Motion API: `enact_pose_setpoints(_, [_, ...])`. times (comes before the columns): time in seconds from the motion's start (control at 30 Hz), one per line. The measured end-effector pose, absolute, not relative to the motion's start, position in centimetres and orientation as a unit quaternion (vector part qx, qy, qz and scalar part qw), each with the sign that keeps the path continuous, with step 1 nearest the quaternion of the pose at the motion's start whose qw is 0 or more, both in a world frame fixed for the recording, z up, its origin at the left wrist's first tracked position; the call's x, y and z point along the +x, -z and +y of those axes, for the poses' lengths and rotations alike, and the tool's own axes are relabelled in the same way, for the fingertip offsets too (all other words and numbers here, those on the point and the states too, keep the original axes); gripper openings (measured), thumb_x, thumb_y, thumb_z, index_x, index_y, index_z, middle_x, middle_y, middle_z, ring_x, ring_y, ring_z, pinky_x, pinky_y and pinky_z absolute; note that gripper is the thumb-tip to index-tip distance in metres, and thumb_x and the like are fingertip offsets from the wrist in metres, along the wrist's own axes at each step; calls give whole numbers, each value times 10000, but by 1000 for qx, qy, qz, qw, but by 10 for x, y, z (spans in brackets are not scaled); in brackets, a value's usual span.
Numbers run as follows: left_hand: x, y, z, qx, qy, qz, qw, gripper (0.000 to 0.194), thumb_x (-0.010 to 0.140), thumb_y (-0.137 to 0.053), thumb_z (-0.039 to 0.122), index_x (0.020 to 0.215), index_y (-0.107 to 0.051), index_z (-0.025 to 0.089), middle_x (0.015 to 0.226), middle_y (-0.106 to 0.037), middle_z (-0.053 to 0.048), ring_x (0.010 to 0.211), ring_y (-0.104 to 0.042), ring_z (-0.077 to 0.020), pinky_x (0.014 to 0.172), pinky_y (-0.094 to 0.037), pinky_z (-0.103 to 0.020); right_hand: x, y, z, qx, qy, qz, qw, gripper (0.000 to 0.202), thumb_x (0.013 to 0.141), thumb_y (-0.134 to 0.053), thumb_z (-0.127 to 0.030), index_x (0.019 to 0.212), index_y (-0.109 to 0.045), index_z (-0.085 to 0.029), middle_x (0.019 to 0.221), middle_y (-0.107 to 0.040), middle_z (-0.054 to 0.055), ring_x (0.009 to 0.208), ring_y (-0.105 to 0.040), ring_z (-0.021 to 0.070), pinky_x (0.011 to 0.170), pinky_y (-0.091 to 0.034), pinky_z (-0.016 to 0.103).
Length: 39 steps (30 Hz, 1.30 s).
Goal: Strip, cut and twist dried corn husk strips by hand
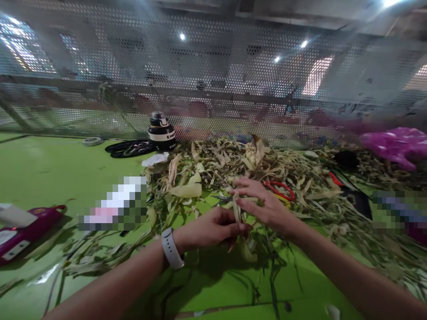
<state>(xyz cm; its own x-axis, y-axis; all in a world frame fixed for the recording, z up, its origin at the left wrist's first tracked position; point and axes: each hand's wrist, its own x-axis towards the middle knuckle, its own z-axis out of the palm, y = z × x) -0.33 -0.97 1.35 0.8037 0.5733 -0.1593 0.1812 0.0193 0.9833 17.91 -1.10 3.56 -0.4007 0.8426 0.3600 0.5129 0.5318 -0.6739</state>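
My left hand (213, 229), with a pale watch (172, 249) on its wrist, pinches a pale dry corn husk strip (237, 208) between thumb and fingers. The strip stands roughly upright, and a wider pale green piece of husk (248, 253) hangs below the fingertips. My right hand (263, 205) is just beyond it with fingers stretched out. Those fingers lie close to the strip's top; whether they touch it I cannot tell. A loose pile of dried husks (220, 155) spreads behind both hands, with a red ring-shaped thing (282, 190) lying in it.
A green table (66, 164) carries a black bottle (162, 135), a white crumpled piece (155, 159), a tape roll (92, 141) and a purple power strip (36, 229). At the right lies a magenta plastic bag (396, 146). A perforated screen (213, 89) stands along the back.
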Motion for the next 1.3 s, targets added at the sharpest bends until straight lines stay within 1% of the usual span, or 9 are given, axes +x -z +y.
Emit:
enact_pose_setpoints(0.13, [-4,-13,-11,694,-124,253,663,372,822,-509,473,760,-632,128,515,-540,33,426,-394,-46,453,-303,-183,174,-31,-11,-366,-349,-778,374,231,808,-585,-413,818,-709,-219,1027,-639,68,1090,-525,191,954,-404,380])
enact_pose_setpoints(0.43, [-2,-16,-17,664,-111,246,697,309,788,-577,430,745,-670,138,511,-588,10,428,-404,-61,470,-328,-199,162,-27,-20,-382,-305,-757,433,227,813,-584,-380,753,-666,-177,842,-593,45,829,-575,148,771,-459,275])
enact_pose_setpoints(0.67, [-6,-15,-6,579,-246,309,714,296,773,-594,440,772,-627,146,569,-579,16,490,-461,-63,485,-313,-187,180,-39,-10,-466,-183,-810,305,436,878,-448,-438,540,-482,-164,569,-435,-20,554,-435,103,553,-338,230])
enact_pose_setpoints(0.87, [-8,-15,-3,605,-255,299,693,322,744,-626,450,679,-606,135,531,-563,18,491,-435,-66,522,-334,-199,180,-30,-5,-456,-155,-814,326,420,889,-445,-386,528,-361,-187,567,-358,-36,549,-397,104,543,-315,226])
enact_pose_setpoints(0.97, [-6,-12,-4,542,-285,306,729,279,752,-634,420,749,-626,141,578,-622,2,514,-487,-76,546,-357,-202,183,-31,-3,-461,-133,-803,353,336,888,-449,-365,602,-449,-190,613,-456,-11,598,-460,131,602,-371,247])
enact_pose_setpoints(1.07, [-2,-9,-3,452,-371,290,757,237,771,-631,370,881,-642,160,762,-700,-37,735,-607,-137,688,-419,-233,189,-40,-6,-464,-6,-742,484,132,867,-494,-324,861,-539,-200,842,-576,55,813,-527,195,812,-390,344])
enact_pose_setpoints(1.13, [0,-8,-2,418,-417,269,761,250,786,-620,333,967,-635,162,923,-709,-67,950,-599,-186,811,-419,-273,191,-45,-11,-443,61,-715,537,93,858,-501,-280,895,-543,-205,890,-580,70,875,-520,211,844,-379,367])
enact_pose_setpoints(1.2, [3,-10,-3,399,-446,250,761,252,798,-603,300,1003,-629,155,1025,-690,-79,1065,-557,-208,893,-397,-310,187,-45,-18,-427,35,-752,502,102,861,-486,-260,820,-556,-198,821,-579,59,822,-523,196,763,-405,329])
enact_pose_setpoints(1.3, [6,-12,-8,373,-479,246,756,197,766,-639,276,928,-643,163,1013,-694,-67,1041,-578,-206,911,-402,-321,172,-36,-24,-450,-110,-807,367,211,857,-499,-345,760,-583,-178,764,-594,47,751,-529,180,679,-414,295])
